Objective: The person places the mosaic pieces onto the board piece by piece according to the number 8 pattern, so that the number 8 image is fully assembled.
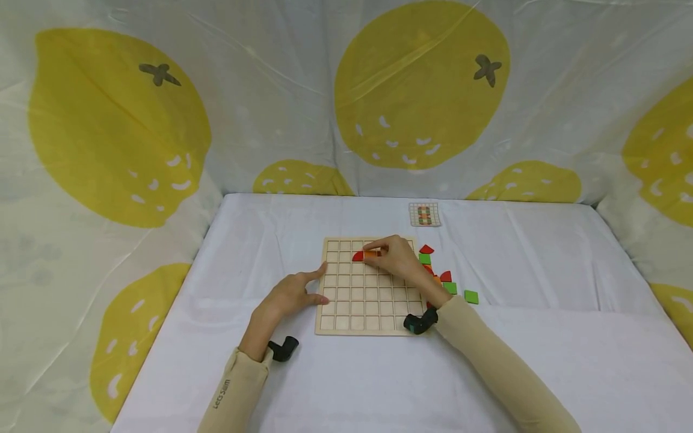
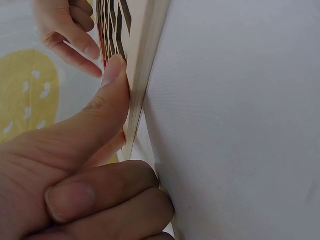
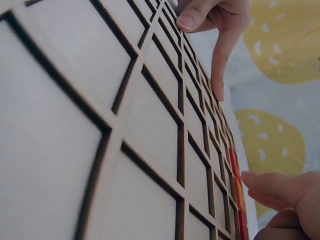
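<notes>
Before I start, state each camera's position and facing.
Head: on the head, facing forward and down at the gridded board; left hand, right hand and both sleeves show.
Left wrist: on that wrist, looking along the board's edge; left hand close up, right hand beyond.
Right wrist: on that wrist, looking across the grid; right hand at lower right, left hand at top.
Both wrist views share the board, hands and lemon-print cloth.

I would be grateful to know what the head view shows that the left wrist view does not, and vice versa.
Only the head view shows the small pattern card, the loose green pieces and the tan sleeves. Only the left wrist view shows the curled fingers of the left hand. Both show that hand's thumb, the right hand, the wooden grid board and yellow backdrop print.
</notes>
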Action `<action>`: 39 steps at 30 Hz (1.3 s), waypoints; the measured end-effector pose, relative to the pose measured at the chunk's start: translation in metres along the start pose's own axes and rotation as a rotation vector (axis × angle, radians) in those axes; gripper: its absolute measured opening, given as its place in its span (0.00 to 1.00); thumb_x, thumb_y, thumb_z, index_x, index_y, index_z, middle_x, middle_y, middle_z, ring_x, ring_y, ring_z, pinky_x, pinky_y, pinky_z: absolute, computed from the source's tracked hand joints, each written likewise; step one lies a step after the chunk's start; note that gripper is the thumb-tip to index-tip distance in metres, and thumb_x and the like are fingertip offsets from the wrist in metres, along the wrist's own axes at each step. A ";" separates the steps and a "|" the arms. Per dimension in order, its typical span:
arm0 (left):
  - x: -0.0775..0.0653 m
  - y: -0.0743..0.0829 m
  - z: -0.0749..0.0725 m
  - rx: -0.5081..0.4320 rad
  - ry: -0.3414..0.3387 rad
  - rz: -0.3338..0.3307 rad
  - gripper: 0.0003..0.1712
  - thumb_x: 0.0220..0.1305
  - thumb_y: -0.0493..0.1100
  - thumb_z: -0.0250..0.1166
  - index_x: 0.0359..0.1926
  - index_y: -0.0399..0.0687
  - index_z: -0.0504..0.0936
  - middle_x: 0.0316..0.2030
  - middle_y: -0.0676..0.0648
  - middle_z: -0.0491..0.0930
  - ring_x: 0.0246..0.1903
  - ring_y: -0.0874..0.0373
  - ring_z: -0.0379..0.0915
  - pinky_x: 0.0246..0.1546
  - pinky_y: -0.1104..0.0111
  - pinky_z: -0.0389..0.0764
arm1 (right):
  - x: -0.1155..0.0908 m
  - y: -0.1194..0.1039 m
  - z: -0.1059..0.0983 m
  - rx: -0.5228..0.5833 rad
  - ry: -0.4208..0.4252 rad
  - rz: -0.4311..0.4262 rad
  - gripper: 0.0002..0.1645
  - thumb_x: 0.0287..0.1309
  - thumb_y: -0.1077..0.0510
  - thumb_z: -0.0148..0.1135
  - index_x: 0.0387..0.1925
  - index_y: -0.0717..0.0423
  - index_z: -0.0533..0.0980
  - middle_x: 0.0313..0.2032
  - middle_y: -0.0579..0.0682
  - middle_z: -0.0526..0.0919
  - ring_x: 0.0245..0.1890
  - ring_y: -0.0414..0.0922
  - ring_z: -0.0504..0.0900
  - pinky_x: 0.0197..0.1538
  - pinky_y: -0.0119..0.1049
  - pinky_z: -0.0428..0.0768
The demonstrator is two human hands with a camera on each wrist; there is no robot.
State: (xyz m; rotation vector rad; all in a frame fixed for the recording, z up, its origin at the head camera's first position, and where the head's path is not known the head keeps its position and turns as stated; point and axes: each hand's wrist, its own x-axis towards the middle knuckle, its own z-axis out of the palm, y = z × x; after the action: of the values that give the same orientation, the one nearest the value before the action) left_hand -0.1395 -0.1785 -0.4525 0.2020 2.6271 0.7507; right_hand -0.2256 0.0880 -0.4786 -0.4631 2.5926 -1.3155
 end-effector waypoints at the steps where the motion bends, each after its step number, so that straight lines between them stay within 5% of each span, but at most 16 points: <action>1: 0.000 0.000 0.000 0.002 0.000 0.001 0.51 0.62 0.54 0.74 0.80 0.56 0.58 0.72 0.31 0.70 0.63 0.43 0.77 0.66 0.47 0.75 | -0.002 0.000 -0.003 0.009 0.002 0.004 0.17 0.60 0.55 0.75 0.50 0.54 0.88 0.13 0.43 0.62 0.16 0.40 0.58 0.23 0.30 0.57; 14: 0.000 0.001 0.000 -0.002 -0.002 -0.001 0.52 0.61 0.54 0.74 0.81 0.57 0.57 0.73 0.33 0.68 0.71 0.39 0.69 0.68 0.46 0.73 | -0.043 0.018 -0.050 0.013 0.056 0.031 0.20 0.62 0.55 0.74 0.54 0.58 0.86 0.13 0.44 0.61 0.13 0.40 0.58 0.19 0.30 0.55; 19: 0.000 0.001 -0.001 -0.003 0.001 -0.007 0.52 0.61 0.53 0.74 0.81 0.57 0.57 0.73 0.33 0.68 0.67 0.42 0.73 0.66 0.47 0.74 | -0.059 0.026 -0.063 -0.003 0.085 0.086 0.21 0.62 0.54 0.74 0.54 0.58 0.86 0.14 0.44 0.62 0.12 0.41 0.60 0.18 0.30 0.55; 28: 0.000 -0.001 0.002 -0.008 -0.006 -0.019 0.51 0.62 0.54 0.74 0.81 0.58 0.57 0.73 0.33 0.69 0.62 0.46 0.76 0.65 0.48 0.75 | -0.079 0.036 -0.073 -0.031 0.134 0.142 0.21 0.61 0.54 0.75 0.54 0.58 0.86 0.15 0.42 0.58 0.15 0.41 0.56 0.21 0.30 0.53; 39: 0.000 0.001 0.002 -0.033 -0.005 -0.006 0.51 0.63 0.51 0.74 0.81 0.55 0.57 0.74 0.32 0.65 0.74 0.39 0.64 0.70 0.45 0.70 | -0.098 0.051 -0.078 -0.044 0.145 0.212 0.22 0.62 0.52 0.74 0.55 0.56 0.85 0.16 0.44 0.60 0.16 0.42 0.60 0.20 0.30 0.56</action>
State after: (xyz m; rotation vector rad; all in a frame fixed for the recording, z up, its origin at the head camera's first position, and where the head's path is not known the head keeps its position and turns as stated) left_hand -0.1385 -0.1767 -0.4533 0.1857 2.6081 0.7895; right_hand -0.1681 0.2103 -0.4713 -0.0973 2.7018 -1.2654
